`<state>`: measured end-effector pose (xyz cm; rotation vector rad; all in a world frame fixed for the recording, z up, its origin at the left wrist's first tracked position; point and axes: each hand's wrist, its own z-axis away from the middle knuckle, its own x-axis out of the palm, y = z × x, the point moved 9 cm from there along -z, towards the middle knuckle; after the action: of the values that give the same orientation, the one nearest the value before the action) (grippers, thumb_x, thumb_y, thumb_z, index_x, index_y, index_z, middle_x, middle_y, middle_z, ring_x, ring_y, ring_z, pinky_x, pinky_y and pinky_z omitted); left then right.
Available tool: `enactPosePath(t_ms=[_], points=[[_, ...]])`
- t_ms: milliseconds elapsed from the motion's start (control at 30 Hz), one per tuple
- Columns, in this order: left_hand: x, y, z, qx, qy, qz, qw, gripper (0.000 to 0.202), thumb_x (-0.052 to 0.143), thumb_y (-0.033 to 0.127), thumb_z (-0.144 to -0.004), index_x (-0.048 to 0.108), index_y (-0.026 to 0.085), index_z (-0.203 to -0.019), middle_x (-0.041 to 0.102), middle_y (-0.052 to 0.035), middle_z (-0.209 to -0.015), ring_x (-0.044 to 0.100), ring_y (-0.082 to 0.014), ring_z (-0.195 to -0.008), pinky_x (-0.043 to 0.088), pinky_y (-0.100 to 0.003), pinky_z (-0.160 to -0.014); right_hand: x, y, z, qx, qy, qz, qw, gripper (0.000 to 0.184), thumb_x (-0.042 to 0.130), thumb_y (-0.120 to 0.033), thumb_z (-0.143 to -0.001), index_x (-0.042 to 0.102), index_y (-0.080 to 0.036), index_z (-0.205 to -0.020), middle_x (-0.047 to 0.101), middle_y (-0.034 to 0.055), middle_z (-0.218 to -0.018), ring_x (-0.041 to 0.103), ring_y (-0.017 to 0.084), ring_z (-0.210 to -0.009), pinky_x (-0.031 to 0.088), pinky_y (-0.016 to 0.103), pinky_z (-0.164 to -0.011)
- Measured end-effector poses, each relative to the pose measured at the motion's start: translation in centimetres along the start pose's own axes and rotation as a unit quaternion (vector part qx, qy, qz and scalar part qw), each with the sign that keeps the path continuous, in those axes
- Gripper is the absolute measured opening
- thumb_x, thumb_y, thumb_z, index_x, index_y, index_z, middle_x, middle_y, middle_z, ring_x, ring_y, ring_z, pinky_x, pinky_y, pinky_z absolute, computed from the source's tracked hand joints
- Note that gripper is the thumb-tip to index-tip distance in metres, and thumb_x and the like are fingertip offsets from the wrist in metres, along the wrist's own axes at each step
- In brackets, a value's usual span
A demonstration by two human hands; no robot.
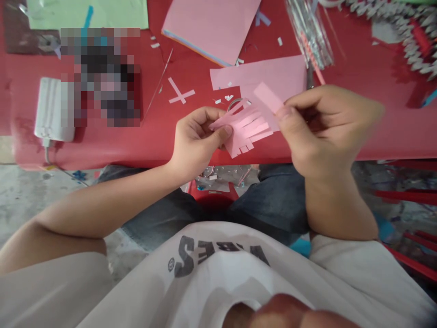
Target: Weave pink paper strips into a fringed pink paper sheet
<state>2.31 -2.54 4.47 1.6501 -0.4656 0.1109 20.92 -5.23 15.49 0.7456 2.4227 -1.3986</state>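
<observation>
My left hand (196, 136) pinches a bundle of pink paper strips (247, 127) between thumb and fingers, just above the near edge of the red table (102, 146). My right hand (321, 123) is closed on one pink strip (268, 96) that sticks up from the same bundle. The strips fan out between both hands. A larger pink sheet (273, 73) lies flat on the table right behind them, and a thin metal ring (235, 103) shows just above the strips.
A stack of coloured paper (211, 25) and a green sheet (85, 13) lie at the back. A white block with a cable (51, 109) sits left. A clear plastic packet (310, 32) and a paper chain (403, 27) lie right. Paper scraps litter the table and floor.
</observation>
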Motion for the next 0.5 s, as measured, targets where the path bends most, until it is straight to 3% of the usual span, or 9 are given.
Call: enactPosePath(t_ms=[200,367,500], points=[[0.0,-0.1,-0.1,-0.020,0.002,0.007,1.000,0.019,0.087,0.028,-0.084,0.074,0.020,-0.096,0.070,0.0009,-0.080,0.068,-0.0098,-0.062,0.060,-0.022,-0.054,0.4,0.3,-0.3,-0.005,-0.079,0.004,0.997,0.008,0.074,-0.018,-0.085,0.079,-0.024,-0.083,0.064,-0.0004,-0.075,0.053,0.013,-0.070,0.039,0.032,-0.063],[0.1,-0.2,0.0,-0.028,-0.007,-0.006,1.000,0.019,0.085,0.028,-0.085,0.073,0.021,-0.097,0.068,0.0008,-0.080,0.065,-0.0098,-0.060,0.056,-0.024,-0.052,0.6,1.4,-0.7,0.033,-0.112,0.007,0.993,0.009,0.078,-0.016,-0.084,0.081,-0.024,-0.080,0.060,-0.0008,-0.067,0.047,0.011,-0.061,0.030,0.034,-0.056],[0.2,0.0,0.0,-0.023,-0.008,-0.020,1.000,0.018,0.085,0.029,-0.085,0.073,0.022,-0.097,0.068,0.0011,-0.079,0.064,-0.0099,-0.060,0.056,-0.025,-0.053,0.8,1.8,-1.0,0.037,-0.112,0.022,0.993,0.009,0.082,-0.018,-0.081,0.078,-0.022,-0.074,0.064,0.0000,-0.063,0.047,0.012,-0.057,0.031,0.034,-0.052]])
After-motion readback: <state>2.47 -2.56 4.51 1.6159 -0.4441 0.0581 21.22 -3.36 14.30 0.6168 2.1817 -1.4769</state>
